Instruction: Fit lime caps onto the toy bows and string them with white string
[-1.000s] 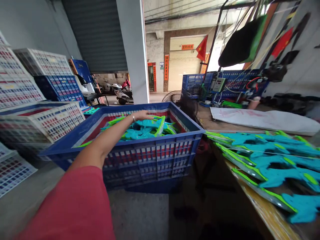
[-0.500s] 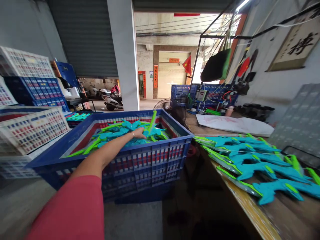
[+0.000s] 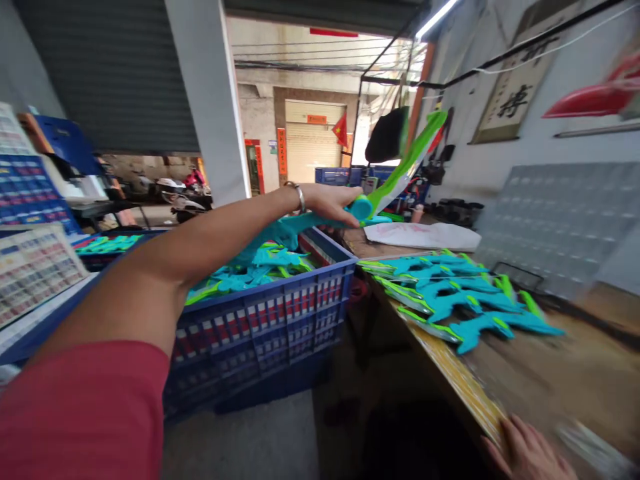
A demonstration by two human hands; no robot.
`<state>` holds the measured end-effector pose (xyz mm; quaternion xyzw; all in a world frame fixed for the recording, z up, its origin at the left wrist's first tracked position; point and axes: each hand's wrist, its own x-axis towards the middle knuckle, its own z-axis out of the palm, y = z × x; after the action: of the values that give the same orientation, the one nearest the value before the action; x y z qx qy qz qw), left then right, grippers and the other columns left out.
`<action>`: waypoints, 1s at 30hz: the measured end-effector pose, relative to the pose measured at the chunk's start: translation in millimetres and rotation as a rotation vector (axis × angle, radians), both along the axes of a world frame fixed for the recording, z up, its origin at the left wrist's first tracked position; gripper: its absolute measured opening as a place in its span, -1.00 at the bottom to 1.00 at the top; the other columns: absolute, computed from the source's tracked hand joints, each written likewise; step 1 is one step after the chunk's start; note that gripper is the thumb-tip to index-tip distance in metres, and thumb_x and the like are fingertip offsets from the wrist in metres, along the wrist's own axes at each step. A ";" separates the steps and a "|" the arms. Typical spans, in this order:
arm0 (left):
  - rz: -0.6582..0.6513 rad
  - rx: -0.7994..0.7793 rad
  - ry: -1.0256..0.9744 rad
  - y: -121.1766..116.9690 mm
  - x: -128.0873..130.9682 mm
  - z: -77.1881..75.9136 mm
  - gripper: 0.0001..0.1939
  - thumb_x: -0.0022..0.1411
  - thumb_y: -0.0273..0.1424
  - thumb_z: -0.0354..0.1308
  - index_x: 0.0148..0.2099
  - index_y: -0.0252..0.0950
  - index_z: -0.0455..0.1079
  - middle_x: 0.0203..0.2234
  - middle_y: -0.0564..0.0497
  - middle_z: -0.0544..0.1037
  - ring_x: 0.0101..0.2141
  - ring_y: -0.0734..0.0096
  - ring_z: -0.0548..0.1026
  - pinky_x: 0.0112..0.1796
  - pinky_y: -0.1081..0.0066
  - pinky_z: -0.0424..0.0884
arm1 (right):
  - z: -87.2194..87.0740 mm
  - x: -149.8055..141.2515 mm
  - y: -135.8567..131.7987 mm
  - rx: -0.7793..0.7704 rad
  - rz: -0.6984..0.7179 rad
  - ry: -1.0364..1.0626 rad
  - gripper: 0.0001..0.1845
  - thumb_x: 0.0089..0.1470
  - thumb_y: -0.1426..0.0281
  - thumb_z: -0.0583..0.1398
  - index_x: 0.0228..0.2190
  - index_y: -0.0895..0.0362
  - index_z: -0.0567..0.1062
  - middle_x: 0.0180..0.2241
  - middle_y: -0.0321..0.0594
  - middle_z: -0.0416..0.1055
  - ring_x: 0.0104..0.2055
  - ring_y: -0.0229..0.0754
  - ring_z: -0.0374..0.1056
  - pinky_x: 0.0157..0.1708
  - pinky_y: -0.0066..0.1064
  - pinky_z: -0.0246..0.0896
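My left hand [image 3: 333, 202], a band at its wrist, is closed round a teal-and-green plastic piece [image 3: 400, 177] above the right end of a blue crate [image 3: 270, 300]. The piece has a teal body and a long curved green part with a pale edge rising to the right; my forearm hides some of it. More teal-and-green plastic pieces [image 3: 260, 267] lie heaped in the crate. At the bottom right, my right hand [image 3: 533, 450] rests on the near edge of a wooden table [image 3: 565, 387], fingers apart and holding nothing.
A row of similar pieces [image 3: 465, 293] lies overlapping on the table. Behind them are a white sheet [image 3: 423, 235] and a translucent grey panel [image 3: 555, 220]. Stacked crates [image 3: 35, 193] stand at the left. A clear plastic scrap [image 3: 593, 443] is near my right hand.
My left hand has lifted a teal-and-green piece out of the crate, up and to the right. The view has turned right, and my right hand has come into view at the table edge.
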<state>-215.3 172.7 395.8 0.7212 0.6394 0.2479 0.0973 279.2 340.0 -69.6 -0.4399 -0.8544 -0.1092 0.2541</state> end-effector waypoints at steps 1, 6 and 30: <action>-0.063 -0.073 -0.090 8.5 25.9 0.7 -0.56 -0.18 -0.35 0.53 -0.25 -0.30 0.43 -0.46 0.02 0.46 -0.27 0.12 0.53 -0.27 0.28 0.44 | 6.0 0.5 -6.0 -0.027 0.020 -0.022 -0.40 0.06 -0.06 -0.03 -0.23 0.04 0.61 -0.04 0.12 0.56 0.05 0.32 0.46 -0.08 0.13 0.42; -0.470 -0.445 -0.507 40.0 136.3 -36.8 -0.62 0.03 -0.23 0.48 -0.25 -0.32 0.42 -0.50 0.02 0.46 -0.35 0.17 0.58 -0.35 0.25 0.52 | 41.6 -12.7 -35.9 -0.116 0.078 0.208 -0.42 0.10 -0.08 0.01 -0.27 0.14 0.54 -0.08 0.23 0.55 0.03 0.35 0.45 -0.04 0.19 0.33; -0.259 -0.625 -1.266 23.0 211.1 -349.4 -0.39 -0.07 -0.28 0.56 0.01 -0.37 0.48 -0.14 -0.21 0.68 -0.20 0.15 0.66 -0.22 0.36 0.60 | 137.7 177.6 -56.5 -0.268 -0.511 0.233 -0.80 0.32 0.30 0.20 -0.22 0.18 0.56 -0.17 -0.12 0.55 -0.09 -0.09 0.48 0.03 -0.10 0.40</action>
<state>-4.2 195.7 46.4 0.4476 0.4106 0.4104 0.6802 456.8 283.5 68.1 -0.6797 -0.6880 -0.0047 0.2543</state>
